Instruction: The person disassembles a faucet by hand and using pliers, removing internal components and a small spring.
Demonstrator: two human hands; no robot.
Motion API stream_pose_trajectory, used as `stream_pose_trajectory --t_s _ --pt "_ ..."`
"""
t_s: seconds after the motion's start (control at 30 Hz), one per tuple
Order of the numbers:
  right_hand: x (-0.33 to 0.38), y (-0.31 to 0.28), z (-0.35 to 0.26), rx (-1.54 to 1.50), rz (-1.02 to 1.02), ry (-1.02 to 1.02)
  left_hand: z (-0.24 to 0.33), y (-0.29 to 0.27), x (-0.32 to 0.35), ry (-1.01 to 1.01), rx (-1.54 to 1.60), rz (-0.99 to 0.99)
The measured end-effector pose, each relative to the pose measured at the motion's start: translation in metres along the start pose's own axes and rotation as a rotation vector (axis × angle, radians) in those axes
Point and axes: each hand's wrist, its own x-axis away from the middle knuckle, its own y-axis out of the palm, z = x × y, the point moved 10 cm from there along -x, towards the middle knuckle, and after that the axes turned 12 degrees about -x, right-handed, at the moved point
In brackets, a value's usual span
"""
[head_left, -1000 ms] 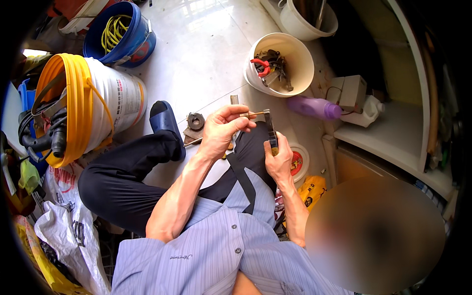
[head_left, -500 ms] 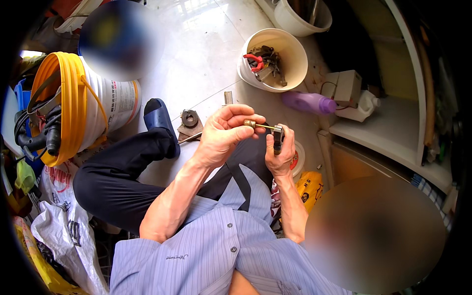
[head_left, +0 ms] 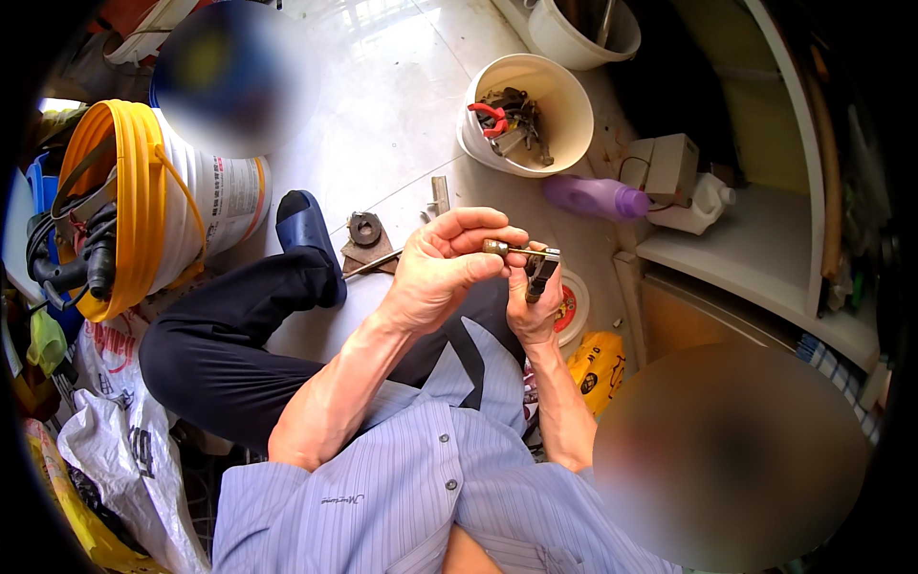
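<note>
Head view: left hand point(head_left: 430, 273) pinches brass-coloured knob point(head_left: 493, 247), thin rod point(head_left: 519, 252) reaching toward dark metal piece point(head_left: 541, 275) clasped in right hand point(head_left: 535, 314), over thigh point(head_left: 490, 304). Likely best: rod straight, metal piece braced, no sideways bending.

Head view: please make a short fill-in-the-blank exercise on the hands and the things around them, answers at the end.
1. Of the left hand and the right hand, the ____ one pinches the small cylinder.
2. The pliers-like tool in the white bucket has ____ handles.
3. The bottle lying beside that bucket is ____.
4. The large bucket at the picture's left has a thick ____ rim.
Missing words: left; red; purple; yellow
</note>
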Motion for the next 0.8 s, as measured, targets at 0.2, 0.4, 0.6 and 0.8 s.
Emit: stream_pose_trajectory --t_s 0.2,0.4,0.6,0.8 --pt "0.005 0.003 0.003 -0.105 -0.050 0.063 0.000 -0.004 -0.001 0.011 -0.029 0.021" --pt "0.013 0.005 0.007 -0.139 -0.100 0.194 0.005 -0.007 -0.003 0.060 -0.141 0.054" --pt "0.012 -0.003 0.006 -0.019 -0.058 0.202 0.006 -0.013 -0.002 0.093 -0.220 0.159" --pt "0.002 -0.007 -0.005 0.037 -0.059 0.090 0.013 -0.015 -0.001 0.106 -0.457 0.213"
